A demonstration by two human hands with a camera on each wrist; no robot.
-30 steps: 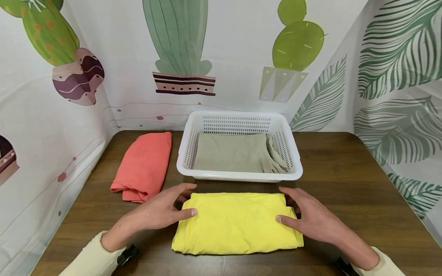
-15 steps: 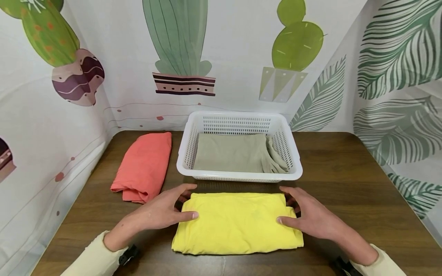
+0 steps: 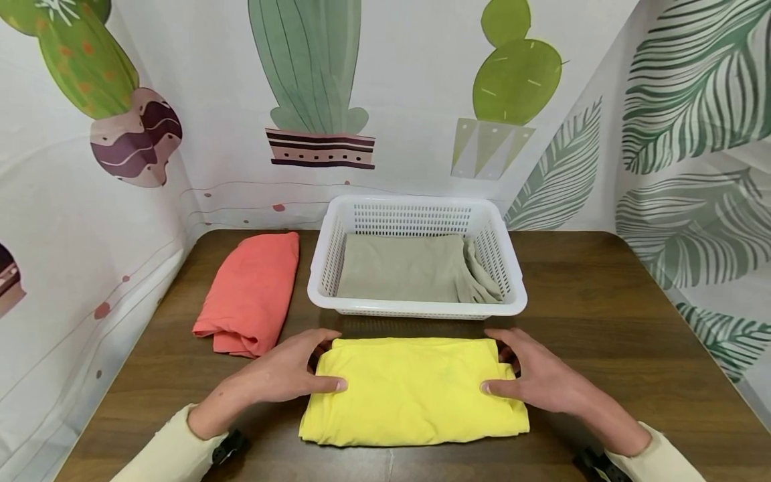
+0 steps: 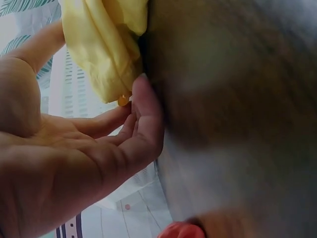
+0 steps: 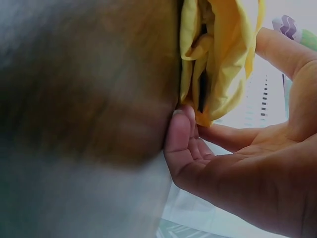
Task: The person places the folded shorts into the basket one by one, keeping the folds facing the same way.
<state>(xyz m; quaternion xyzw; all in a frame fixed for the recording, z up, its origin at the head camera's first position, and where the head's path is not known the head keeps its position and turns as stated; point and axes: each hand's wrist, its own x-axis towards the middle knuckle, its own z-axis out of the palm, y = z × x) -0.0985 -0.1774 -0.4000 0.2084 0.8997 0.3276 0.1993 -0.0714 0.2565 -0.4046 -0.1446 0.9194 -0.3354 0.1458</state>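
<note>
From the head view we see the folded yellow cloth [image 3: 414,391] lying on the wooden table [image 3: 602,301], just in front of the white basket [image 3: 415,308], with our left hand [image 3: 283,371] and right hand [image 3: 536,378] at its 2 ends, thumbs resting on top. The wrist views add what that view hides: the fingers [image 4: 143,119] of the left hand and those of the right [image 5: 181,134] curl in under the cloth's layered edges, so each hand pinches an end.

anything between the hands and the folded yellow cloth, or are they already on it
Nothing visible stands between them. The left hand and right hand already touch the short ends of the yellow cloth, thumbs on top and fingers at its edges. The white basket sits just behind it, apart.
</note>
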